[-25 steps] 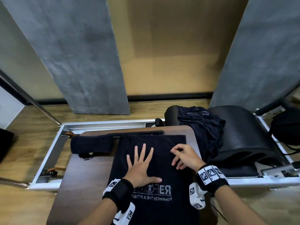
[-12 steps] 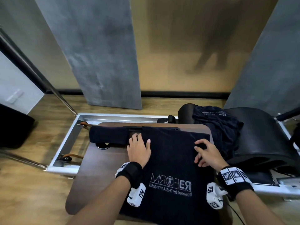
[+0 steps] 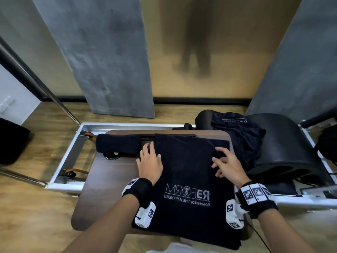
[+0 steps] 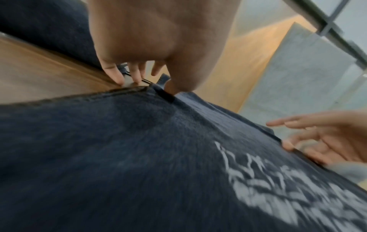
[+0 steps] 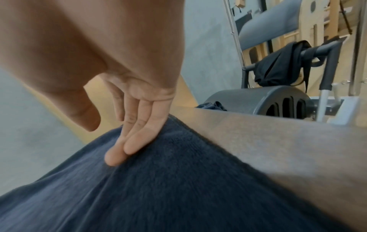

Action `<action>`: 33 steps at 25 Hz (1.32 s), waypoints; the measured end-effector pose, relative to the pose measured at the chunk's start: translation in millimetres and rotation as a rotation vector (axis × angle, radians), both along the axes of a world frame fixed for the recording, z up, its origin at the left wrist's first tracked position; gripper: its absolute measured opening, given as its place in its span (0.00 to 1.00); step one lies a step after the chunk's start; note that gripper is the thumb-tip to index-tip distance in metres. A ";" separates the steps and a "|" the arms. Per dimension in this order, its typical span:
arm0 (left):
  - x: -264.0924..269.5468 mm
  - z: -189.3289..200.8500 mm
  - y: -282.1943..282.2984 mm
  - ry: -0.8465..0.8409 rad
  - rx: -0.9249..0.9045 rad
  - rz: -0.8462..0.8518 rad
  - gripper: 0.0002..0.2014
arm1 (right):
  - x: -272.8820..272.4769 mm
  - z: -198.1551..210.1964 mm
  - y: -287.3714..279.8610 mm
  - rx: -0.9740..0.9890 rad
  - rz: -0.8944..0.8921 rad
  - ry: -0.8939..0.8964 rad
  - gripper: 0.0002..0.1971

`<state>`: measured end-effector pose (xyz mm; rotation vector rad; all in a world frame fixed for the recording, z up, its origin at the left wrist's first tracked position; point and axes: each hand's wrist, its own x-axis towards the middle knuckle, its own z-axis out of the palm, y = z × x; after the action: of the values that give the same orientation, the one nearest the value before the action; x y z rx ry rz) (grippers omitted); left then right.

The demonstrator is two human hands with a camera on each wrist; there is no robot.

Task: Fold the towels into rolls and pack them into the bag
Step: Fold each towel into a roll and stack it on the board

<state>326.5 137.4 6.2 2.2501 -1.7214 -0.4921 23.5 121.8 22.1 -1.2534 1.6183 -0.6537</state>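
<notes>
A dark navy towel (image 3: 191, 170) with a white logo lies flat on the brown board (image 3: 113, 179). My left hand (image 3: 149, 161) lies at the towel's far left edge. In the left wrist view its fingertips (image 4: 119, 78) touch the board beside the towel (image 4: 139, 157) and the thumb rests on the cloth. My right hand (image 3: 224, 161) presses the towel's far right part with straight fingers (image 5: 137, 141), thumb lifted clear. A rolled dark towel (image 3: 118, 146) lies at the board's far left. More dark towels (image 3: 238, 136) are heaped at the right.
The heap rests on a black padded barrel (image 3: 284, 143) to the right of the board. A white metal frame (image 3: 69, 157) with straps surrounds the board. A black bag-like thing (image 5: 278, 67) hangs on a bar at far right. Another black object (image 3: 11, 141) stands on the floor at left.
My left hand slid from the middle of the towel to its far left edge. My right hand moved farther out along the right side. The head view shifted left.
</notes>
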 end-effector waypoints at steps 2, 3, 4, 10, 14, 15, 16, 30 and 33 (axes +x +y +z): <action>0.9 -5.6 21.4 -0.035 -0.068 -0.131 0.29 | 4.5 6.1 23.0 -0.073 0.005 -0.003 0.16; 1.8 -9.0 35.3 -0.043 -0.115 -0.213 0.27 | 6.3 7.5 36.6 -0.107 0.009 0.004 0.13; 3.6 -12.8 49.9 -0.043 -0.160 -0.290 0.24 | 8.2 7.7 50.5 -0.137 0.015 0.020 0.11; 23.1 -32.6 135.4 -0.006 -0.282 -0.481 0.15 | 8.3 -4.3 146.2 -0.303 0.151 0.225 0.12; 42.8 -36.8 181.2 -0.016 -0.176 -0.581 0.37 | 5.6 -11.9 203.4 -0.295 0.308 0.370 0.25; 47.1 -36.0 190.6 -0.048 -0.136 -0.614 0.45 | 6.1 -14.1 214.7 -0.270 0.375 0.414 0.34; 51.3 -34.3 198.3 -0.083 -0.102 -0.643 0.49 | 7.1 -16.5 223.8 -0.264 0.446 0.484 0.41; 77.5 11.2 202.8 0.340 -0.129 -0.436 0.09 | 32.5 -19.7 243.9 -0.369 0.397 0.814 0.38; 78.5 17.0 183.6 0.458 -0.178 -0.383 0.06 | 40.3 -13.2 226.0 -0.458 0.281 0.778 0.21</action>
<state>405.0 321.0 23.3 1.5336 -1.8514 -0.8219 63.9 347.8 8.9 -2.2231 1.8919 -0.3776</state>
